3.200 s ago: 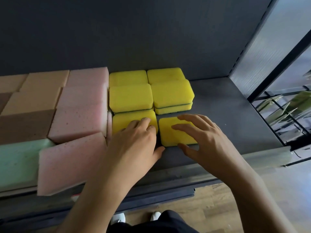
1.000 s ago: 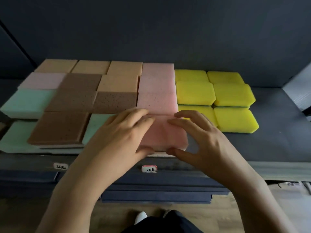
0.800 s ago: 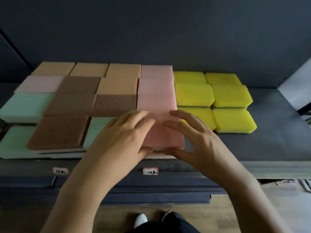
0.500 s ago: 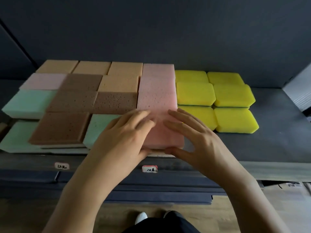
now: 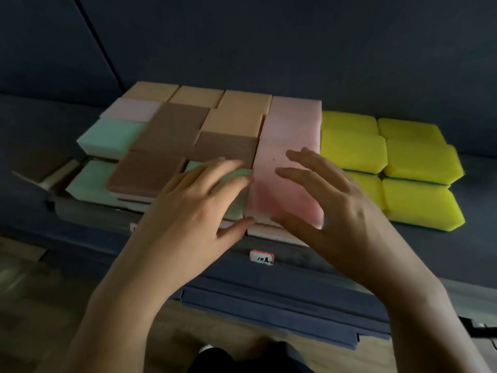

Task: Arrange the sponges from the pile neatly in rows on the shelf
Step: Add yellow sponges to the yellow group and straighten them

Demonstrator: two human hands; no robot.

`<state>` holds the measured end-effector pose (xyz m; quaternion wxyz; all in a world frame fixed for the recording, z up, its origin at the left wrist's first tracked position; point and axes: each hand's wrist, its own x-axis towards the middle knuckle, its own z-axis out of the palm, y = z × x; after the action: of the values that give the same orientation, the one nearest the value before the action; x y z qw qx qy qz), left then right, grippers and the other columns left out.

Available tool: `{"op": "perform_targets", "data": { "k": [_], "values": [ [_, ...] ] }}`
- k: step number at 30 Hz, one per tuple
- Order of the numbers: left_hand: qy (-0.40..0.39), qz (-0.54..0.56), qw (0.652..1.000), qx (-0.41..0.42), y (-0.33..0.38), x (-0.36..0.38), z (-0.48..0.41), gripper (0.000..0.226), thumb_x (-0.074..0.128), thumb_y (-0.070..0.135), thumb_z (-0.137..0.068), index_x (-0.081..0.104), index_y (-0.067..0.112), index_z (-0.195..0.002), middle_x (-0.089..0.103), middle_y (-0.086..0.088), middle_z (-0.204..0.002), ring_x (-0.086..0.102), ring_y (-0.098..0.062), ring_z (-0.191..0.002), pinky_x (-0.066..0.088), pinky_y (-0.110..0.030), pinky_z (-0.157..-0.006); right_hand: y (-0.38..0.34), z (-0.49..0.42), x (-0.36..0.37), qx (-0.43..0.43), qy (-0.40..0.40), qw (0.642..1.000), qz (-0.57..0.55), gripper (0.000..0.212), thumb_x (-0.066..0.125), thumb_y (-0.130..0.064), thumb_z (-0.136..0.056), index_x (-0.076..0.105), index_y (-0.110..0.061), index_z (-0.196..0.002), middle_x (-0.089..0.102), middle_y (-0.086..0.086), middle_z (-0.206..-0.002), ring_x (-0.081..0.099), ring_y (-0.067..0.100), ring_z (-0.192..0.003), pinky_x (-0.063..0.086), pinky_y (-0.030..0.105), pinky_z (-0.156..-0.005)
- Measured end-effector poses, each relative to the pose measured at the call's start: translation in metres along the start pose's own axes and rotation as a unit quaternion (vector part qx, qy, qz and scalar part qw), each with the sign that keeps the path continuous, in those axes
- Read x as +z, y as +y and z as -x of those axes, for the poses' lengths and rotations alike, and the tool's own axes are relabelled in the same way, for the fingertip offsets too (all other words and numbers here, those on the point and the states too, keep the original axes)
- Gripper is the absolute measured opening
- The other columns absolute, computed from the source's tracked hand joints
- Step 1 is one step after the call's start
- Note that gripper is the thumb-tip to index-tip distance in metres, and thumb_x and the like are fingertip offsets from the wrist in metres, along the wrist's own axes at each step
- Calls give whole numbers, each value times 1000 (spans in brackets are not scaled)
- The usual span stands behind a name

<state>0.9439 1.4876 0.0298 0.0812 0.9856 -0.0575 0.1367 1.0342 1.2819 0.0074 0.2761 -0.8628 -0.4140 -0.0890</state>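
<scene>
Front pink sponge [image 5: 265, 196]: the landmark; flat at the front edge of the shelf [image 5: 430, 246], resting on a paler layer beneath.
Pink column [image 5: 294, 122]: directly behind the landmark, running back to the dark wall [image 5: 269, 49].
Left hand [image 5: 193, 208]: at the landmark's left edge; fingers straight and close together, laid over a green sponge [image 5: 239, 204]; thumb stretched to the landmark's lower front corner; nothing gripped.
Right hand [image 5: 336, 208]: above the landmark's right half; fingers spread and relaxed, thumb low by the front face; contact with the foam not discernible through blur.
Hands: apart, with bare pink foam between them.
Obstruction: landmark's front corners and right edge covered by the two hands; most of the green sponge hidden under the left fingers.
Yellow sponges [image 5: 352, 149]: just right of the landmark, in two columns, the middle ones raised above the front ones.
Brown sponges [image 5: 177, 127]: left of and behind the landmark, touching the pink column.
Orange sponges [image 5: 236, 122]: behind-left of the landmark, towards the wall.
Pale green sponges [image 5: 110, 135]: far left of the landmark.
Price tag [image 5: 261, 257]: below the landmark on the shelf's front rail; white, red-rimmed, handwritten.
Wooden floor [image 5: 40, 305]: below and left of the landmark.
</scene>
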Motion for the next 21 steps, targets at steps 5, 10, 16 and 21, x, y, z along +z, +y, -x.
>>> {"op": "perform_targets", "data": {
  "k": [5, 10, 16, 21],
  "values": [
    [66, 0, 997, -29, -38, -19, 32, 38, 61, 37, -91, 66, 11, -118, 56, -1, -133, 57, -18, -116, 53, -41, -92, -38, -31, 25, -67, -26, 997, -23, 53, 56, -50, -92, 56, -19, -134, 47, 0, -146, 34, 17, -143, 36, 36, -113],
    [97, -6, 992, -74, -100, -33, 66, 36, 61, 36, -87, 66, 15, -115, 59, 3, -127, 59, -19, -113, 53, -43, -89, -86, -71, 60, -98, -30, 994, -36, 51, 57, -47, -94, 53, -19, -136, 50, -4, -140, 47, 17, -130, 45, 37, -103],
    [91, -15, 991, -96, -195, -58, 108, 37, 57, 39, -88, 66, 15, -114, 59, 4, -126, 58, -16, -113, 50, -38, -92, -164, -128, 122, -97, -9, 994, -50, 47, 60, -44, -93, 57, -19, -133, 55, -4, -135, 51, 16, -125, 47, 36, -100],
    [67, -1, 991, -114, -280, -73, 133, 36, 61, 36, -86, 64, 18, -118, 58, 7, -125, 59, -15, -112, 48, -34, -92, -223, -174, 173, -90, -26, 995, -29, 47, 62, -41, -92, 56, -21, -134, 54, -6, -137, 47, 10, -128, 35, 18, -102]
  ]
}}
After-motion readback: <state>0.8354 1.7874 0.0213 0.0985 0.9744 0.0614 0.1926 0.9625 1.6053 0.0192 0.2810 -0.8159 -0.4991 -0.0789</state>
